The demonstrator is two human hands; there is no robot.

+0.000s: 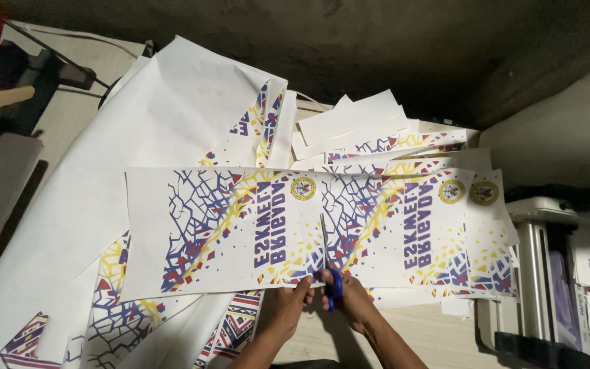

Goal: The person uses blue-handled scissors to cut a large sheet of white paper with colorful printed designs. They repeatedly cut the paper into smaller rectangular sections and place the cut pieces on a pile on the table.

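On a dim wooden table point(438, 342) heaped with printed sheets, the right hand point(352, 298) closes its grip on blue-handled scissors point(329, 270) cutting a patterned sheet point(227, 225); the left hand point(288, 304) pinches the sheet's near edge.

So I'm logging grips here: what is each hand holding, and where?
Right hand holds blue-handled scissors by the handle loops; left hand pinches the printed sheet at its near edge.
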